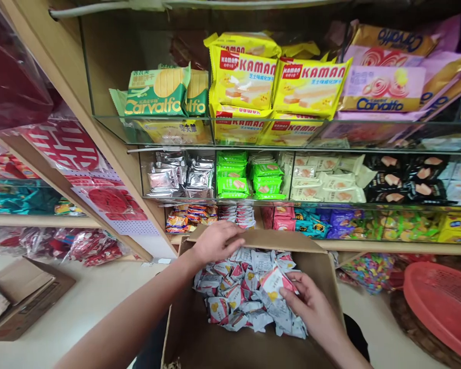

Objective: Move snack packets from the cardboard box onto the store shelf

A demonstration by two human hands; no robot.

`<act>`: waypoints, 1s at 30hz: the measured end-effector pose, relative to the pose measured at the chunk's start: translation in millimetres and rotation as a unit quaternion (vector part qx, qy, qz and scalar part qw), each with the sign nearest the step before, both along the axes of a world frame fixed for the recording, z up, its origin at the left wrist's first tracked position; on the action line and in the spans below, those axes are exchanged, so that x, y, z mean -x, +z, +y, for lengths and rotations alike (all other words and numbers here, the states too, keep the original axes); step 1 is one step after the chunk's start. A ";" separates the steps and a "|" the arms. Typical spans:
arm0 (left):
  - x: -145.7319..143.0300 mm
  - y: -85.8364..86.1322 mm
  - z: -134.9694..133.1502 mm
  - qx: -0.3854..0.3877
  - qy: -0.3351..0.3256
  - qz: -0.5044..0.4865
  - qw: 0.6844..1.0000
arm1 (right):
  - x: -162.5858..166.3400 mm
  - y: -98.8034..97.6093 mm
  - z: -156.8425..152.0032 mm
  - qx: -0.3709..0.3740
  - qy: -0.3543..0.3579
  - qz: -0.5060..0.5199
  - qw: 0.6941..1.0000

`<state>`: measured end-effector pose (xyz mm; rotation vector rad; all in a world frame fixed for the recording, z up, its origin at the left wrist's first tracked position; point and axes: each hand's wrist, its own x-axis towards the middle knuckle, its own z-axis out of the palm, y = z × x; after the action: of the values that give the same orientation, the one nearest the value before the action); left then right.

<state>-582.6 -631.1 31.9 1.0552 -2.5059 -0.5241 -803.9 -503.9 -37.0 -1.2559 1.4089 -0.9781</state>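
Observation:
An open cardboard box (pixel 332 261) stands in front of me, with many small white, red and yellow snack packets (pixel 236 294) heaped inside. My right hand (pixel 311 305) is inside it, thumb and fingers closed on a snack packet (pixel 272 284) at the right of the heap. Over the box's far left edge, my left hand (pixel 217 241) has its thumb and fingers apart, and I see nothing held in it. Just beyond, similar white and red packets (pixel 238 214) stand in rows in the lowest shelf compartment.
Glass-fronted shelves (pixel 272 200) hold yellow wafer packs (pixel 246 77), green packets (pixel 232 177) and black packets (pixel 407 177). A red plastic basket (pixel 438 302) sits at right. Another cardboard box (pixel 34 307) lies on the floor at left, near a wooden shelf upright (pixel 111 128).

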 end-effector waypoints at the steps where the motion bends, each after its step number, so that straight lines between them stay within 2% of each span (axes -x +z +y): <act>1: 3.7 -0.7 11.2 0.003 0.027 0.066 0.997 | -5.1 10.9 -0.8 -0.005 -0.006 -0.053 0.999; 3: 13.0 -4.3 35.4 -0.040 0.064 0.165 0.983 | -15.2 28.7 -1.4 -0.009 0.000 -0.118 0.993; 6: 28.7 -13.8 64.6 -0.172 0.056 0.221 0.958 | -28.8 41.8 -0.4 0.006 0.007 -0.135 0.991; 8: 37.7 -21.1 75.4 -0.237 0.080 0.256 0.934 | -37.3 42.0 0.3 0.013 -0.032 -0.128 0.991; 10: 44.2 -27.7 81.1 -0.263 0.130 0.301 0.907 | -46.4 37.5 0.2 0.003 -0.095 -0.147 0.985; 14: 51.0 -36.6 88.2 -0.263 0.183 0.340 0.884 | -65.2 22.5 -3.2 -0.016 -0.194 -0.253 0.948; 20: 53.0 -45.2 98.4 -0.203 0.208 0.329 0.898 | -80.7 10.5 -6.4 -0.021 -0.304 -0.287 0.908; 24: 51.6 -51.1 101.6 -0.213 0.211 0.330 0.895 | -83.5 10.2 -4.2 -0.045 -0.313 -0.295 0.902; 30: 49.1 -55.9 102.9 -0.204 0.233 0.328 0.892 | -84.3 1.9 -6.7 -0.066 -0.286 -0.253 0.922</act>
<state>-631.7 -528.2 -24.0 1.2968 -1.5201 -1.0685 -719.6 -510.7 -35.1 -0.4226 1.4062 -1.4476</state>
